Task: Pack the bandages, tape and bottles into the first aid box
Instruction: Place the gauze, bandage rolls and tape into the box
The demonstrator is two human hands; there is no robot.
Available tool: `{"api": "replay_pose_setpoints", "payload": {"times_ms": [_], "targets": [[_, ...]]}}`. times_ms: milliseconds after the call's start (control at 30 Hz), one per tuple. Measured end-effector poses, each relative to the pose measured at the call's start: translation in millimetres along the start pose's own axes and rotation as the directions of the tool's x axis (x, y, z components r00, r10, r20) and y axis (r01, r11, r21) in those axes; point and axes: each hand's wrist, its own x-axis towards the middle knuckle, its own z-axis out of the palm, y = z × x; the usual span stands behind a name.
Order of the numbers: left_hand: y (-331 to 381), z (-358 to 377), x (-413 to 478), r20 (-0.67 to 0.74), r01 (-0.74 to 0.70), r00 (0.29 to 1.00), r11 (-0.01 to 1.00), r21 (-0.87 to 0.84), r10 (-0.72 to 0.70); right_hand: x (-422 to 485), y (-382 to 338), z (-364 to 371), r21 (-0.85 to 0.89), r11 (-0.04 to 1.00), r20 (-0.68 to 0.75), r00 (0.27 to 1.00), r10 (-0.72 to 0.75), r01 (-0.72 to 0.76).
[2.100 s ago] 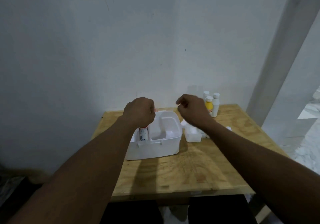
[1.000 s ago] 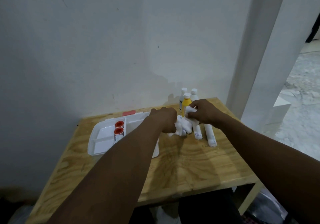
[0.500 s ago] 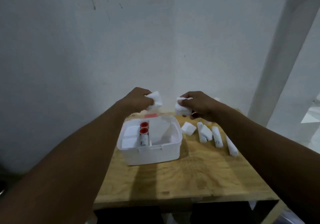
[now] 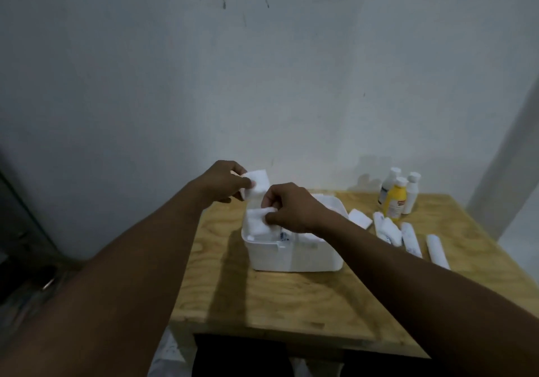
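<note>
Wood makes up our table (image 4: 291, 298), and a pale wall (image 4: 262, 85) with a few dark spots stands behind it. Our white first aid box (image 4: 294, 257) sits open on the table, toward the back. Our right hand (image 4: 291, 207) is over the left part of the box. Its thumb and fingers pinch a white pad (image 4: 256, 222), which is low down, right at the top of the box. We cannot tell if this pad touches anything inside. Our left hand (image 4: 221, 182) is up in the air, behind the box and a bit to the left. Its thumb and fingers pinch a second pad (image 4: 259, 184). The two pads are close, one above the other. Inside the box we can see something white with small blue marks, but it is too blurry to name. Just beside the box on the right, a third pad (image 4: 360, 218) lies flat on the table. Next to that, a row of bandage rolls (image 4: 410, 239) in white wraps lies on the wood. Behind the rolls, near the wall, three bottles stand up close together. We see a yellow bottle (image 4: 396, 201) with a white cap in front, a left white bottle (image 4: 388, 185) and a right white bottle (image 4: 411, 191). Far to the right stands a pale post (image 4: 501, 158).
</note>
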Motion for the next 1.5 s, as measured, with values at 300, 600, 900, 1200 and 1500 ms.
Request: {"api": "replay_pose_setpoints", "payload": {"times_ms": [300, 600, 900, 1200, 1500], "targets": [[-4, 24, 6, 0.060, -0.072, 0.996, 0.997, 0.035, 0.069, 0, 21, 18, -0.097, 0.995, -0.115, 0.993, 0.007, -0.018], [-21, 31, 14, 0.044, -0.072, 0.997, 0.966, 0.249, 0.062, -4, 24, 33, -0.132, 0.991, -0.188, 0.982, -0.011, -0.014], [-28, 43, 12, 0.027, -0.105, 0.994, 0.916, 0.386, 0.102, -5, 30, 33, -0.184, 0.982, -0.187, 0.980, -0.067, 0.032], [12, 48, 15, -0.031, -0.226, 0.966, 0.898, 0.378, 0.256, -21, 45, -46, -0.068, 0.998, -0.387, 0.921, -0.030, 0.003], [83, 147, 31, 0.278, -0.454, 0.891, 0.688, 0.567, 0.359, -50, 151, -114, -0.153, 0.897, -0.290, 0.887, 0.360, -0.414]]}}
